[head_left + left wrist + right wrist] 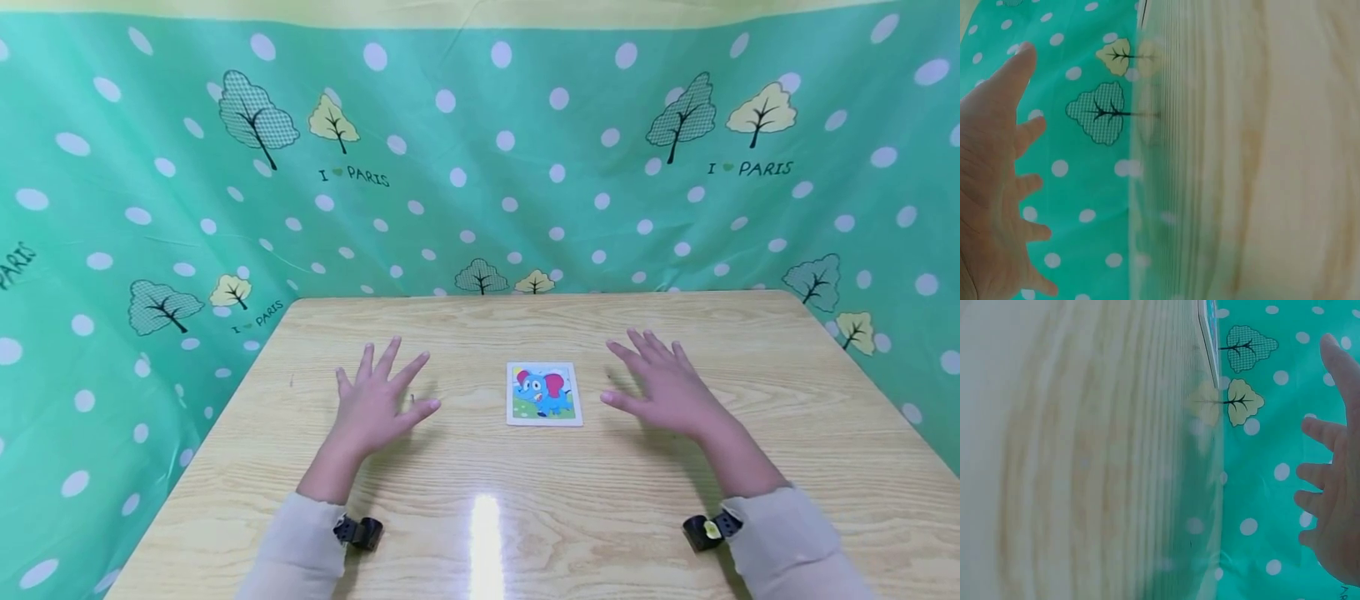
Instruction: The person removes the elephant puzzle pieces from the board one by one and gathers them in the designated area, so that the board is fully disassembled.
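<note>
A square picture card or shallow puzzle (544,394) with a blue elephant and a white border lies flat on the wooden table (465,475), between the two hands. To its left, my left hand (375,408) hovers over the tabletop with fingers spread and nothing in it. My right hand (663,387) is to the right of the picture, its thumb tip nearest the border, fingers also spread. In the right wrist view the edge of the picture (1209,340) shows at the top. Both palms appear bare in the wrist views.
A green polka-dot cloth (525,150) printed with trees hangs behind the table and along its sides. Black wrist cameras (367,533) are strapped at the ends of light sleeves (300,537). A bright light reflection falls on the front of the tabletop.
</note>
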Demonstrator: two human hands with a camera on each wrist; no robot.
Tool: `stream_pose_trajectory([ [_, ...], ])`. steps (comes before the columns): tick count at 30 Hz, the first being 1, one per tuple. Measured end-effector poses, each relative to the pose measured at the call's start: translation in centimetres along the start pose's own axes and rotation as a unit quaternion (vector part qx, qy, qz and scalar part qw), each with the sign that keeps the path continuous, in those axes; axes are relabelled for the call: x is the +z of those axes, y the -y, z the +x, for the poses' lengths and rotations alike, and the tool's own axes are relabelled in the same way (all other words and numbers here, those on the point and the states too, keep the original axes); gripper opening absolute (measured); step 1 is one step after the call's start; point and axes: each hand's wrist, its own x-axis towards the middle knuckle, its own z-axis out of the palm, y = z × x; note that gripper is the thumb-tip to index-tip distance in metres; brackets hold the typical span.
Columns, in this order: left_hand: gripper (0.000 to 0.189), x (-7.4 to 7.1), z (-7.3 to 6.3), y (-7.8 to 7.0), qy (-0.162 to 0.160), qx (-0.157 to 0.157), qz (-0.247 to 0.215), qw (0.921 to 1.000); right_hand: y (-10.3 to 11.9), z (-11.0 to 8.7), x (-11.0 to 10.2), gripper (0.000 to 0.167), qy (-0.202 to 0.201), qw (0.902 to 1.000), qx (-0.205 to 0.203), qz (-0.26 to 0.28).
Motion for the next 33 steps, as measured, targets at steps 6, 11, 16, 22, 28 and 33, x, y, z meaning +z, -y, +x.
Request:
stream_pose_trajectory([
  [6, 0.077, 0.2, 0.6, -0.7, -0.001, 0.012, -0.002, 0.9999, 0.4, 0.1, 0.2, 0.084, 0.007, 1.0, 0.0, 0.006],
  [11, 0.077, 0.7, 1.0, -1.2, -0.002, 0.02, -0.023, 0.9995, 0.7, 0.5, 0.6, 0.086, 0.014, 0.9997, 0.006, 0.018],
  [16, 0.078, 1.0, 1.4, -1.7, 0.006, 0.019, -0.061, 0.9979, 1.1, 1.0, 0.9, 0.087, 0.019, 0.9992, -0.001, 0.035],
  [22, 0.076, 1.4, 1.8, -2.5, 0.015, 0.022, -0.109, 0.9937, 1.6, 1.3, 1.2, 0.081, 0.019, 0.9977, -0.011, 0.064],
  [28, 0.075, 1.7, 2.3, -3.1, 0.03, 0.022, -0.17, 0.9847, 1.9, 1.6, 1.8, 0.073, 0.02, 0.9913, -0.002, 0.13],
  [33, 0.073, 2.0, 2.6, -3.5, 0.041, 0.015, -0.236, 0.9709, 2.2, 2.0, 2.1, 0.068, 0.02, 0.986, -0.009, 0.165],
])
